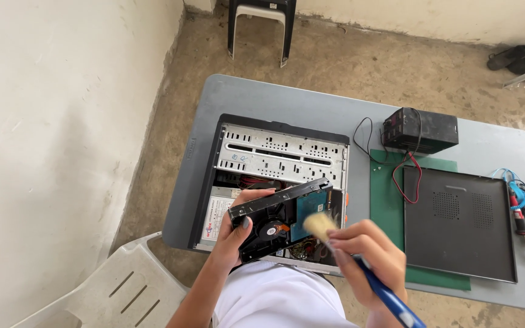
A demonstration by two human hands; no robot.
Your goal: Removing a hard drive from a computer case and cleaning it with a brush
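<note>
My left hand point(238, 228) grips a black hard drive point(277, 218) by its left edge, circuit side up, tilted over the open computer case point(274, 161). My right hand point(366, 255) holds a blue-handled paintbrush point(390, 297). Its pale bristles point(318, 223) touch the blue board on the drive's right side. The case lies on its side on the grey table point(274, 100), its metal drive bays and cables exposed.
A black side panel point(460, 225) rests on a green mat point(387, 200) to the right. A black power supply point(420, 129) with red and black wires sits behind it. Screwdrivers and cables point(521, 212) lie at the table's right edge. A white plastic chair point(123, 288) stands lower left, a stool point(261, 27) beyond the table.
</note>
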